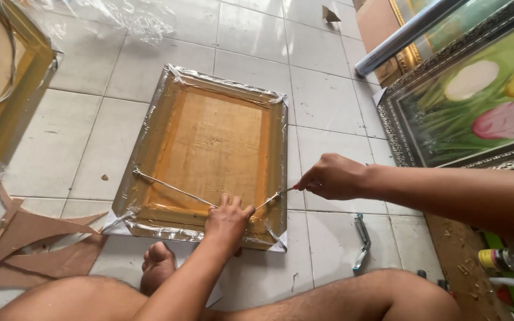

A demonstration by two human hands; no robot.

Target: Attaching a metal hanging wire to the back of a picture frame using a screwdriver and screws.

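A wrapped picture frame is being worked on face down on the pale tiled floor, with its brown backing turned up and clear plastic film pulled over its golden edges. A thin cord is being stretched across the lower part of the backing, running from the frame's left side toward the right. The cord is being pressed down near its middle by the left hand, whose fingers are lying flat and together on the backing close to the frame's lower edge. The cord's right end is being gripped by the right hand, which is closed tightly around it just off the frame's right edge; a small red-tipped piece is being pinched there, though what it is cannot be told. A metal stapler is lying on the tiles near the right hand, apart from the frame. Cardboard scraps are lying at the lower left, another wrapped golden frame is leaning at the upper left, and a framed flower painting is standing at the right.
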